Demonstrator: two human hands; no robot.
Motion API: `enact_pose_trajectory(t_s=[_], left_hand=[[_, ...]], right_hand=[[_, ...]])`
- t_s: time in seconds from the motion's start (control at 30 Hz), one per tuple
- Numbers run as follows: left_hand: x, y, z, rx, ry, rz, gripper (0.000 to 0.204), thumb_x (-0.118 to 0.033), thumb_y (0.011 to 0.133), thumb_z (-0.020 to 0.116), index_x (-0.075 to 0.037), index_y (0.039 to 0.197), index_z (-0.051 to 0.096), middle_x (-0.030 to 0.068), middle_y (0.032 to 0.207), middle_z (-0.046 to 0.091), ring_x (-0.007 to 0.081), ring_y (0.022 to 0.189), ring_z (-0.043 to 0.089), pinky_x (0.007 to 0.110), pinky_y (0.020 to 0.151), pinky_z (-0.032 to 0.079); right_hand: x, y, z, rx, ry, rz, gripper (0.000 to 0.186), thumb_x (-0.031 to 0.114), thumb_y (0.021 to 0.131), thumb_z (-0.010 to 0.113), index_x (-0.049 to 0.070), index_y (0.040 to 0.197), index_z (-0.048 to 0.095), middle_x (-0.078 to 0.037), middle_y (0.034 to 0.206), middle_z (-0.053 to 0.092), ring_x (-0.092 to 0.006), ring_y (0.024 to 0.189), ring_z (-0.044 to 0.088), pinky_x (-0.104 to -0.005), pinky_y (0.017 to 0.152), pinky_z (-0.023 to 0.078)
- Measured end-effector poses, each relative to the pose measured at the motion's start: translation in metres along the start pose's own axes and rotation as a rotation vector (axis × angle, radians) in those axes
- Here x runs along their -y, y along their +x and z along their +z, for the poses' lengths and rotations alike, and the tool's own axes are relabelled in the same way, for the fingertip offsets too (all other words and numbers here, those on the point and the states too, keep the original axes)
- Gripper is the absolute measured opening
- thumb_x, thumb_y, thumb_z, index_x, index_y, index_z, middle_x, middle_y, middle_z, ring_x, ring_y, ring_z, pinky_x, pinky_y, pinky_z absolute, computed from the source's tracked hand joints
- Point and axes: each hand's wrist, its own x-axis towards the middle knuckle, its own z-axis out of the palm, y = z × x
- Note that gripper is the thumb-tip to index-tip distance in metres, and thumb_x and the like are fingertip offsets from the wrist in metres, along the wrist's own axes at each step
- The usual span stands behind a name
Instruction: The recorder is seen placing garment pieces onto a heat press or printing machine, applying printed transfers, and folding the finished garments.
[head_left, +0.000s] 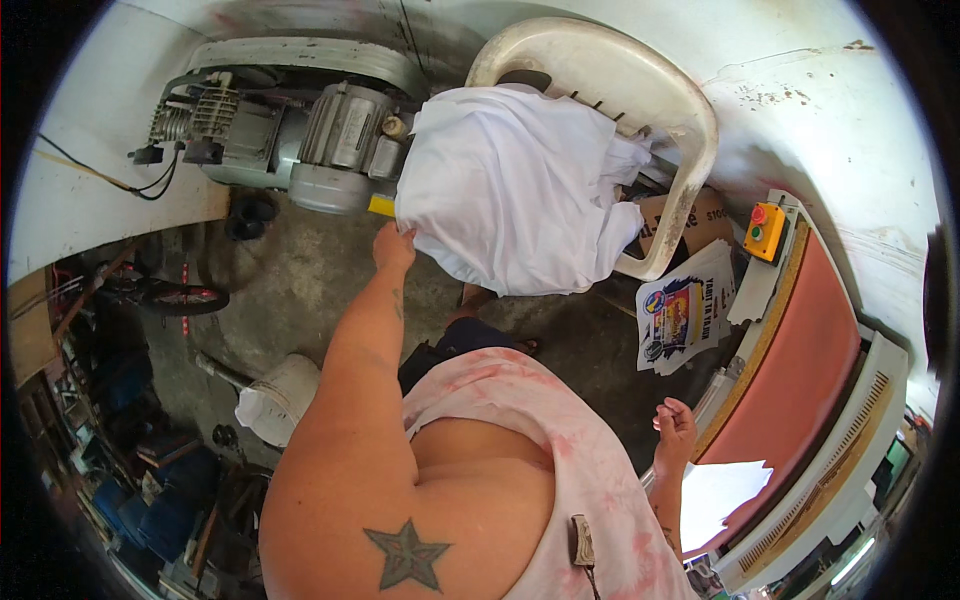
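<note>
A heap of white cloth (515,190) lies on a stained white plastic chair (655,75), covering most of the seat. Reaching forward, my left hand (395,247) is closed on the cloth's near left edge. On my other side, my right hand (676,432) is raised beside a flat machine with a reddish pad (790,370). Its fingers are half curled and slightly apart, and I see nothing in them. Just below that hand, white sheets (722,500) rest on the pad.
An air compressor with a motor (348,125) stands left of the chair. Printed sheets (685,315) and a cardboard box (700,215) sit low at the right. An orange switch box (764,232) tops the machine's far end. A white bucket (285,395) stands on the concrete floor.
</note>
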Motion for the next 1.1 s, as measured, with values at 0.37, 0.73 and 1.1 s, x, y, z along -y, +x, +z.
enact_pose_trajectory(t_s=[0.37, 0.73, 1.1], left_hand=[[-0.014, -0.029, -0.027, 0.194, -0.372, -0.126, 0.017, -0.021, 0.078, 0.058, -0.004, 0.077, 0.055, 0.0094, 0.07, 0.054, 0.0239, 0.066, 0.053, 0.037, 0.061, 0.043], [-0.205, -0.193, -0.011, 1.48, -0.686, 0.144, 0.031, -0.014, 0.082, 0.055, -0.002, 0.11, 0.052, 0.0063, 0.099, 0.058, 0.0182, 0.09, 0.056, 0.031, 0.085, 0.043], [-0.347, -0.286, -0.181, 1.341, -1.244, 0.845, 0.048, -0.033, 0.085, 0.045, 0.0, 0.121, 0.047, 0.0174, 0.119, 0.053, 0.0328, 0.108, 0.053, 0.049, 0.098, 0.038]], right_hand=[[-0.02, 0.009, 0.036, 0.043, 0.117, 0.063, 0.021, 0.011, 0.083, 0.06, 0.001, 0.101, 0.059, -0.002, 0.085, 0.06, -0.0086, 0.072, 0.055, -0.0217, 0.066, 0.044], [0.023, 0.041, 0.125, 0.345, -0.028, -0.39, 0.037, 0.017, 0.069, 0.073, 0.005, 0.101, 0.062, -0.01, 0.093, 0.063, -0.0227, 0.092, 0.059, -0.0347, 0.08, 0.046], [-0.002, 0.06, 0.068, -0.405, -0.117, -0.35, 0.019, 0.015, 0.075, 0.057, 0.008, 0.092, 0.062, -0.018, 0.089, 0.062, -0.0342, 0.091, 0.059, -0.0431, 0.079, 0.046]])
